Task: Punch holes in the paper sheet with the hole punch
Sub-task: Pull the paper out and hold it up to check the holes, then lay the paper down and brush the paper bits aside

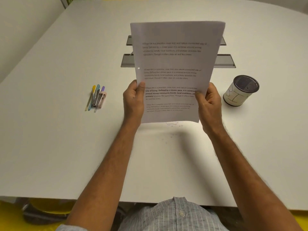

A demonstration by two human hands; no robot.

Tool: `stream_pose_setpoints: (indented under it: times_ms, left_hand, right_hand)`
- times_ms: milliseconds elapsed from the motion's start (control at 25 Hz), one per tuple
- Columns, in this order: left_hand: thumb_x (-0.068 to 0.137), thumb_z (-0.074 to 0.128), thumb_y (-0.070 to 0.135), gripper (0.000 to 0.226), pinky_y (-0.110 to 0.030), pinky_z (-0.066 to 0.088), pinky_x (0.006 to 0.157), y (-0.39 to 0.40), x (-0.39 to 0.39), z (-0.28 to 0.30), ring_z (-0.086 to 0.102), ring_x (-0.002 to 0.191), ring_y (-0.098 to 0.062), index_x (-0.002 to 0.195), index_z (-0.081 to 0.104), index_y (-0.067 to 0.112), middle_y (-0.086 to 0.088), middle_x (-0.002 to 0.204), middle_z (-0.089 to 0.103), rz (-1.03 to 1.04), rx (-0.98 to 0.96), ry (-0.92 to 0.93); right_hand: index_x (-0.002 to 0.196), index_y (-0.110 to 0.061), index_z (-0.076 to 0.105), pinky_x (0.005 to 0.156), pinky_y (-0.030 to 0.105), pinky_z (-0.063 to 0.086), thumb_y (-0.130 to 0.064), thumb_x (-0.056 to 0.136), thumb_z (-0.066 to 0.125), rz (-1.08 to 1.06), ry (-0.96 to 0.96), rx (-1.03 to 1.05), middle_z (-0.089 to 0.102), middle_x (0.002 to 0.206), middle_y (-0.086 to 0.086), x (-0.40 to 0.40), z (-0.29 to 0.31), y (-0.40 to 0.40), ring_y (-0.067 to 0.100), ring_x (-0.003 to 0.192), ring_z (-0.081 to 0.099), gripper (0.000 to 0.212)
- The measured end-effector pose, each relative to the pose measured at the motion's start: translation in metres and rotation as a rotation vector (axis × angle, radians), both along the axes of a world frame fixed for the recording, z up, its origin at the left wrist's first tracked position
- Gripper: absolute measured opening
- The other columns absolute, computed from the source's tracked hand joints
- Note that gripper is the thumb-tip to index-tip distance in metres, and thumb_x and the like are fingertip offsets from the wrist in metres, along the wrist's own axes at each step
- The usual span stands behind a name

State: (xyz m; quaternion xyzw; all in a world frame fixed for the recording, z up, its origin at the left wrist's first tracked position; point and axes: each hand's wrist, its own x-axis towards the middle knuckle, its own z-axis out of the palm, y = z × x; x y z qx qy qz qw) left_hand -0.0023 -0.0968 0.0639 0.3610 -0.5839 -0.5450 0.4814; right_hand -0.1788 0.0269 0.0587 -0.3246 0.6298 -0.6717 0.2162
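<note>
A printed paper sheet [173,64] is held upright above the white table [66,139], text facing me. One small round hole shows near its left edge, about halfway up. My left hand [133,100] grips the sheet's lower left edge, thumb on the front. My right hand [208,104] grips the lower right edge the same way. A small metal and pink tool [99,99], possibly the hole punch, lies among pens at the left; I cannot tell for sure.
Several coloured pens [93,97] lie in a bunch left of my hands. A mesh cup [240,90] with a white label stands at the right. Two grey slots [126,60] in the table sit behind the sheet. Tiny paper bits [173,125] lie under it.
</note>
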Motion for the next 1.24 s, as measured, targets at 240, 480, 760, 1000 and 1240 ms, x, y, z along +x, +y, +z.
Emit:
stream_pose_setpoints:
  times_ms: [240, 480, 760, 1000, 1240]
  left_hand:
    - [0.106, 0.051, 0.024, 0.018, -0.03, 0.062, 0.073, -0.01, 0.031, -0.007, 0.074, 0.082, -0.007, 0.1, 0.068, 0.027, 0.008, 0.09, 0.077, 0.059, 0.104, -0.18]
    - [0.104, 0.054, 0.025, 0.02, -0.051, 0.061, 0.087, -0.01, 0.065, -0.039, 0.076, 0.091, -0.023, 0.098, 0.073, 0.025, 0.001, 0.096, 0.079, 0.061, 0.319, -0.287]
    - [0.104, 0.055, 0.021, 0.017, -0.042, 0.06, 0.092, -0.031, 0.105, -0.05, 0.074, 0.097, -0.019, 0.107, 0.072, 0.022, 0.003, 0.101, 0.077, 0.196, 0.408, -0.255]
    - [0.102, 0.056, 0.017, 0.016, -0.041, 0.057, 0.096, -0.059, 0.127, -0.05, 0.071, 0.105, -0.025, 0.1, 0.072, 0.018, -0.003, 0.106, 0.075, 0.259, 0.398, -0.245]
    - [0.103, 0.055, 0.02, 0.022, -0.035, 0.059, 0.085, -0.051, 0.117, -0.054, 0.073, 0.096, -0.019, 0.119, 0.07, 0.018, -0.003, 0.112, 0.076, 0.197, 0.406, -0.296]
  right_hand:
    - [0.114, -0.022, 0.066, 0.091, 0.047, 0.06, -0.008, 0.095, 0.05, 0.089, -0.018, 0.206, 0.077, 0.108, -0.002, 0.022, -0.002, -0.004, 0.024, 0.101, 0.073, 0.028]
    - [0.118, -0.02, 0.069, 0.096, 0.054, 0.058, -0.019, 0.099, 0.057, 0.174, -0.191, 0.381, 0.079, 0.107, -0.002, 0.039, -0.022, 0.001, 0.023, 0.101, 0.076, 0.022]
    - [0.128, -0.021, 0.068, 0.108, 0.038, 0.046, -0.027, 0.101, 0.034, 0.189, 0.195, 0.388, 0.067, 0.127, -0.014, 0.092, -0.061, 0.025, 0.003, 0.117, 0.058, 0.044]
    - [0.164, -0.012, 0.018, 0.129, 0.042, 0.007, -0.045, 0.106, 0.027, 0.58, 1.106, 0.588, 0.014, 0.172, 0.006, 0.121, -0.099, 0.051, 0.023, 0.16, 0.005, 0.067]
    - [0.161, -0.004, 0.027, 0.127, 0.045, 0.016, -0.048, 0.106, 0.024, 0.454, 1.265, 0.624, 0.027, 0.167, 0.015, 0.088, -0.107, 0.031, 0.032, 0.157, 0.022, 0.069]
